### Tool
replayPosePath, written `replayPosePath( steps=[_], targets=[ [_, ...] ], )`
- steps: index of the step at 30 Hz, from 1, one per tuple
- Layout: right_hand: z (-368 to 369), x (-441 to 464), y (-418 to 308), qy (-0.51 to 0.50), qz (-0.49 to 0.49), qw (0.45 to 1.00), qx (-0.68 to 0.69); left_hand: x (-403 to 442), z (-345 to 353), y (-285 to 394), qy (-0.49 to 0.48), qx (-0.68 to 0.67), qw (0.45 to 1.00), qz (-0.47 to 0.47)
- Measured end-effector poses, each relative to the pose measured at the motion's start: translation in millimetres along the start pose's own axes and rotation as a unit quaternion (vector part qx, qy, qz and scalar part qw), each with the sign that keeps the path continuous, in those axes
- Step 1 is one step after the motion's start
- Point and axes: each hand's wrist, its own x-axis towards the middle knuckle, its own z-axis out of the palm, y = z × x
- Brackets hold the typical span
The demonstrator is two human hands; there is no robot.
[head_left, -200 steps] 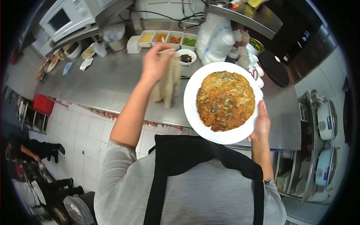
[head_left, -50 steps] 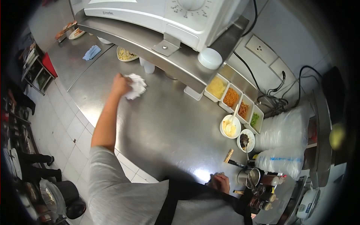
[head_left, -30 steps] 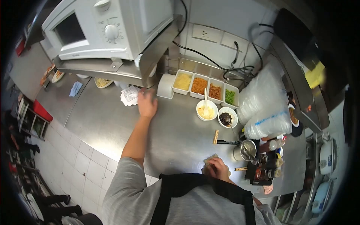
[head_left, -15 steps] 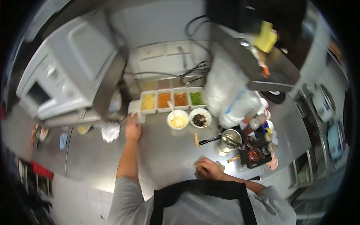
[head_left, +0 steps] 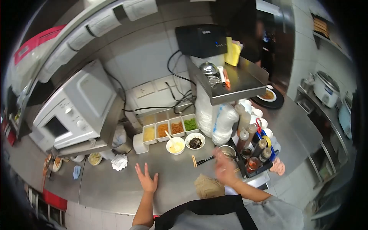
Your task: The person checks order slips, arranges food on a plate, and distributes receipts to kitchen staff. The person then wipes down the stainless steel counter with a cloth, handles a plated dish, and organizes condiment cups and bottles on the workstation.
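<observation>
My left hand (head_left: pixel 147 179) is over the steel counter (head_left: pixel 111 184) with its fingers spread and nothing in it. In front of it stands a white plastic container (head_left: pixel 140 144). My right hand (head_left: pixel 225 168), smeared by motion, is at the near side of a round metal container (head_left: pixel 229 151) and partly covers it; whether it holds anything cannot be made out. Just left of that hand a crumpled brown cloth (head_left: pixel 209 186) lies on the counter. A black marker (head_left: pixel 205 160) and a wooden clothespin (head_left: pixel 194 161) lie beyond the cloth.
Several white tubs of toppings (head_left: pixel 176 128) line the wall, behind a bowl of yellow food (head_left: pixel 175 146) and a bowl of dark food (head_left: pixel 195 141). Squeeze bottles and jars fill a black caddy (head_left: pixel 258 171) at right. A steel shelf (head_left: pixel 239 94) overhangs the back; a microwave (head_left: pixel 73 111) stands left.
My left hand has left the white container and come back toward me, fingers spread. My right hand has lifted off the brown cloth and moved forward and right. The view has tilted up.
</observation>
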Motion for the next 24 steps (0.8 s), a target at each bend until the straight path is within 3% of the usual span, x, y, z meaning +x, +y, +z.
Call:
replayPosePath(
  steps=[3,6,8,9,12,15,19,21,24],
  targets=[
    [-105.2,92.2,13.8,0.213,0.014,0.962,-0.17,-47.7,-20.7,16.9,0.003,0.011,0.999,-0.039],
    [-181.3,142.5,60.9,0.311,0.001,0.896,-0.316,-81.7,-32.5,31.5,0.002,0.007,0.997,-0.077],
    [-194.2,175.0,49.1,0.259,-0.059,0.924,-0.276,-95.4,-34.8,40.1,0.002,0.018,0.995,-0.1],
    [-187.0,196.6,24.5,0.224,-0.087,0.957,-0.16,-100.1,-34.8,44.5,0.002,0.023,0.993,-0.114],
    [-149.9,271.3,-28.6,0.111,-0.293,0.944,-0.107,-105.2,-32.2,59.6,-0.01,0.057,0.99,-0.128],
    [-82.4,361.8,-92.3,0.107,-0.439,0.89,-0.06,-106.0,-28.5,56.9,-0.006,0.066,0.987,-0.146],
    [-13.3,468.8,-133.6,0.096,-0.447,0.872,-0.172,-113.5,-22.9,48.2,0.007,0.075,0.981,-0.179],
    [-0.8,491.4,-139.2,0.12,-0.436,0.847,-0.277,-113.6,-19.3,45.0,0.013,0.078,0.979,-0.188],
    [-6.2,492.6,-125.8,0.16,-0.418,0.835,-0.319,-112.3,-21.8,45.8,0.006,0.087,0.977,-0.195]
  ],
)
